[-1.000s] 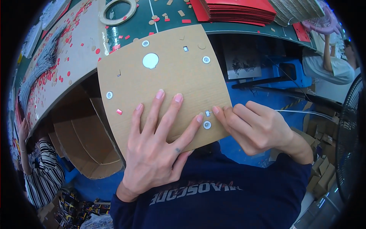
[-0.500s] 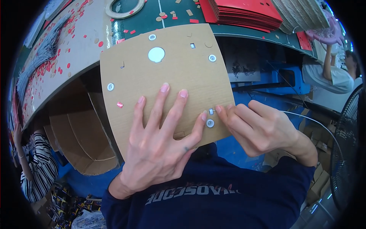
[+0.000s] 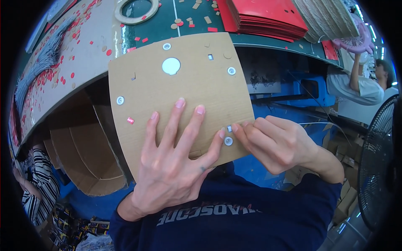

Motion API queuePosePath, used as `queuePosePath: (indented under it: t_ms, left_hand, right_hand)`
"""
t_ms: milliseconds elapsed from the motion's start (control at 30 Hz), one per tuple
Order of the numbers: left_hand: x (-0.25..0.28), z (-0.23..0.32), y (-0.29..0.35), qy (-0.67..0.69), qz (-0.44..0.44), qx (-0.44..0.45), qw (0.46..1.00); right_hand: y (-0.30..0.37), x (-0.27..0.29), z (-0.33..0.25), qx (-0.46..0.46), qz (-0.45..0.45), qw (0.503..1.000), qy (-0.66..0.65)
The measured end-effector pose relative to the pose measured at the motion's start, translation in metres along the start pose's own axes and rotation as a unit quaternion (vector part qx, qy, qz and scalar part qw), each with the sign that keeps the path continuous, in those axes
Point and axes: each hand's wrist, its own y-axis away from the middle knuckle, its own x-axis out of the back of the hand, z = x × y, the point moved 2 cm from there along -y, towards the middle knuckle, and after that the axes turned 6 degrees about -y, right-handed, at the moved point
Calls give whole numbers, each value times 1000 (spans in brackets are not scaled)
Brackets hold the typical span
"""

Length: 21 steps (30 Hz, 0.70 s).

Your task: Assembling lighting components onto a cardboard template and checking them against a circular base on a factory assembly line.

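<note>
A brown cardboard sheet (image 3: pixel 184 90) rests partly over the table's near edge, tilted toward my body. It has a large round hole, small slots and several round white snap-like pieces (image 3: pixel 228 141). My left hand (image 3: pixel 171 154) lies flat on it, fingers spread, with the thumb beside a small slot (image 3: pixel 229 129) near the right edge. On the other side of that slot, my right hand (image 3: pixel 272 142) is closed in a pinch on a thin pale cord (image 3: pixel 318 123), which trails off to the right behind the hand. The pinched end is hidden by the fingertips.
Red card sheets (image 3: pixel 268 19) are stacked at the back, near a tape roll (image 3: pixel 136 10). Grey cords (image 3: pixel 42 62) lie bundled left among red scraps. A cardboard box (image 3: pixel 86 142) stands below left, a black fan (image 3: pixel 379 159) right. People sit at both sides.
The view has shifted slightly, so the sheet sits a little lower. My right fingertips have moved closer to the slot, and less cord shows to the right. My left hand stays flat.
</note>
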Motion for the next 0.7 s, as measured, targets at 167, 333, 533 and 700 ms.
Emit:
queuePosePath:
  t_ms: [167,333,533,700]
  left_hand:
    - [5,2,0,10,3,-16,1000]
    - [7,3,1,18,2,-23,1000]
    - [6,8,2,22,-10,-2,1000]
    - [8,8,2,14,-13,5,1000]
  right_hand:
    - [11,1,8,-1,66,995,-70]
    - [13,-4,10,-35,88,994,-62]
    - [12,-8,5,-18,86,995,-53]
    - [8,-13,7,7,104,992,-71]
